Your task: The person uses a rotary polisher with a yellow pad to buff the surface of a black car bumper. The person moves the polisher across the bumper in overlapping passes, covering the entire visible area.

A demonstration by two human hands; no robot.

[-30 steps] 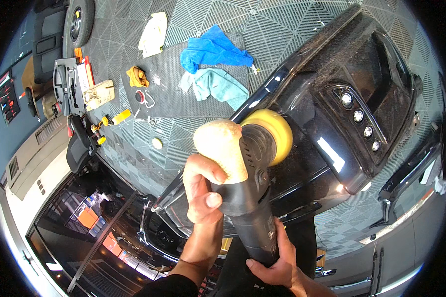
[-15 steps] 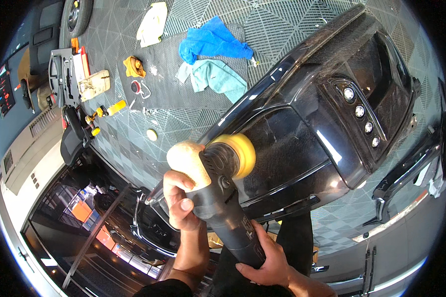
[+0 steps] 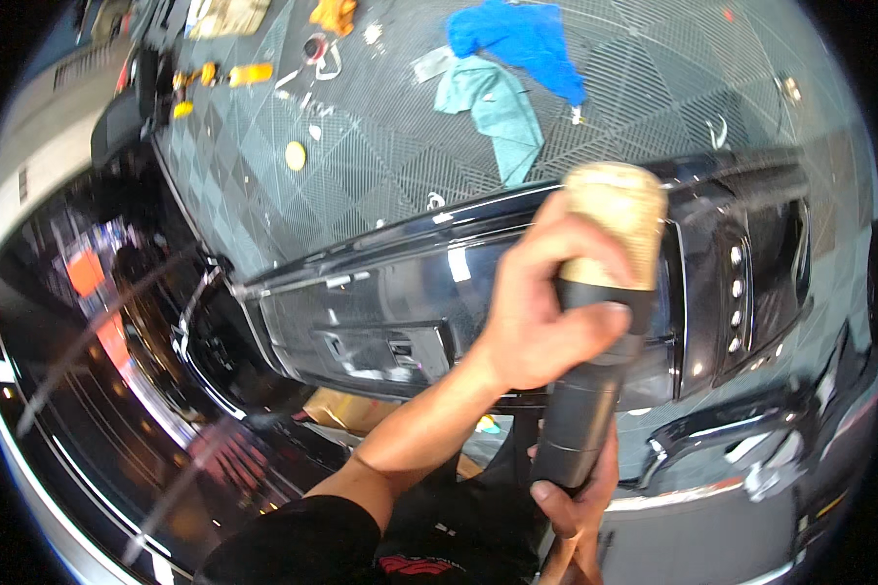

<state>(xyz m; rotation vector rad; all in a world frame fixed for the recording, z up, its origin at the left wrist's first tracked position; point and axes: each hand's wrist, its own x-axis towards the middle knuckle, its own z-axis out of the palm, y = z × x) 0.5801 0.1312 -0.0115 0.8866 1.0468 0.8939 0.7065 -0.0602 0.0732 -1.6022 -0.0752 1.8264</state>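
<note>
A black cordless polisher [image 3: 580,419] with a tan covered head stands over the right part of a glossy black car bumper [image 3: 483,283]. My left hand [image 3: 541,312] wraps round the head just at the tan cover, its thumb across the black body. Lower down, the fingers of my right hand [image 3: 587,512] close round the handle end. The polisher's pad is hidden beneath the head, so whether it touches the bumper cannot be made out. Small round lamps [image 3: 737,288] sit in the bumper's right end.
Blue [image 3: 522,39] and teal cloths [image 3: 493,107] lie on the tiled floor beyond the bumper. A round yellow pad [image 3: 296,155] and a yellow-and-black tool [image 3: 205,75] are at far left. Another black car part [image 3: 732,419] lies right. A cardboard box [image 3: 346,409] stands below the bumper.
The polisher has moved to the right along the bumper and stands more upright, both hands still on it. Its yellow pad, visible before, is now hidden. The view has shifted too.
</note>
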